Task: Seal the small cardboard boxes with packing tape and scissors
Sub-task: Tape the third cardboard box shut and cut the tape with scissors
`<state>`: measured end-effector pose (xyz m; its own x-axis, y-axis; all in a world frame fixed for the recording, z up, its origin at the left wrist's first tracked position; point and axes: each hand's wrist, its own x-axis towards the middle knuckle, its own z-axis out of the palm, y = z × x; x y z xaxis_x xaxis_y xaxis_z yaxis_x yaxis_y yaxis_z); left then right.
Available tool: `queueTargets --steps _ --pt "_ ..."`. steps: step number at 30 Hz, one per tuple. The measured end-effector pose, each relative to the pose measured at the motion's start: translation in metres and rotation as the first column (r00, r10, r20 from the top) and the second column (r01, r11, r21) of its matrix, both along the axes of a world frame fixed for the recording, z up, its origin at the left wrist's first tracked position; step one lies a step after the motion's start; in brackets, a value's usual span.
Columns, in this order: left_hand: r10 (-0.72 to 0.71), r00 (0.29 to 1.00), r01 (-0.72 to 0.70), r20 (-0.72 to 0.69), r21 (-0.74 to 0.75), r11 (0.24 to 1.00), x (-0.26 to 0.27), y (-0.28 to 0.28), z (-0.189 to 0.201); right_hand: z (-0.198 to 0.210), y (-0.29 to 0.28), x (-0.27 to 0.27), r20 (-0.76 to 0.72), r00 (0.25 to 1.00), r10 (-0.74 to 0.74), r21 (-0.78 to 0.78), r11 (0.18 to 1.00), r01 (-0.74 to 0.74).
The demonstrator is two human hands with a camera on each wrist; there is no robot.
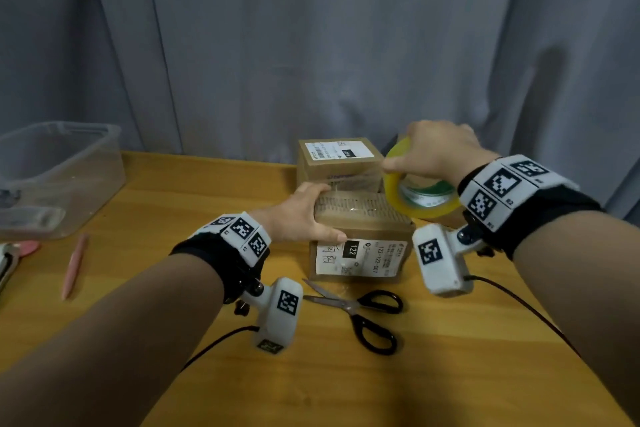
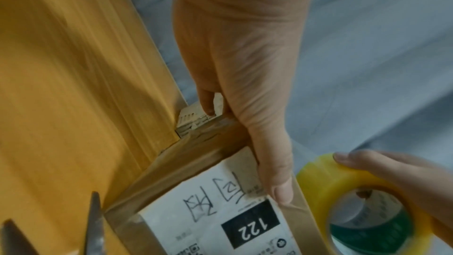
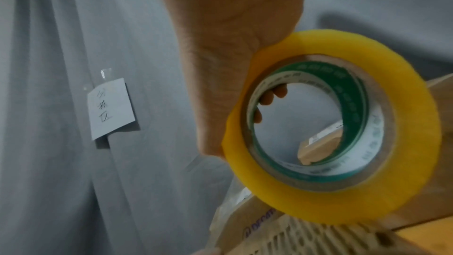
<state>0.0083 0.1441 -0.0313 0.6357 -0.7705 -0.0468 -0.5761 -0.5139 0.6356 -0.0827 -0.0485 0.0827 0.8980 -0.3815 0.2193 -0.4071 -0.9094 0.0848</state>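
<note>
Bin [image 1: 69, 163]: clear plastic, far left on the table [image 1: 450, 374]; contents blurred
Pen [image 1: 74, 265]: pink, lying on the wood just in front of the bin
Left hand [image 1: 298, 215]: gripping the near box's left end; fingers over the top edge, thumb stretched along the front by the label
Near box [image 1: 363, 239]: mid-table, white label with "122" facing the person; ridged strip along its top
Scissors [image 1: 360, 310]: black handles, blades apart, flat on the table just in front of the near box
Far box [image 1: 337, 163]: behind the near box, against the grey curtain [image 1: 311, 45]; label on top
Tape [image 1: 420, 189]: yellow roll with green core, held above the near box's right end
Right hand [image 1: 440, 149]: clasping the roll from above; fingertips reach into the core in the right wrist view
</note>
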Motion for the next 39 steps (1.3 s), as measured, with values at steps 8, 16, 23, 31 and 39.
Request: queueTargets --steps 8,16,23,31,39 --pt "-0.115 0.872 0.01 0.477 0.217 0.976 -0.023 0.011 0.022 -0.004 0.002 0.002 0.059 0.998 -0.002 0.034 0.999 0.0" --pt "-0.172 0.812 -0.024 0.558 0.327 0.945 -0.04 -0.023 0.014 -0.004 0.014 0.004 0.031 0.999 0.018 -0.022 1.0 -0.017" --pt "-0.241 0.759 -0.093 0.604 0.468 0.879 -0.031 -0.037 0.02 -0.001 0.015 0.005 0.055 0.995 0.089 0.036 0.995 -0.091" --pt "-0.198 0.85 -0.07 0.488 0.477 0.876 -0.014 -0.047 0.017 -0.002 0.0 -0.008 0.135 0.988 0.077 0.18 0.979 -0.101" --pt "-0.231 0.755 -0.155 0.614 0.509 0.847 0.0 0.005 0.034 0.001 0.033 0.008 0.126 0.98 0.153 0.247 0.952 -0.18"
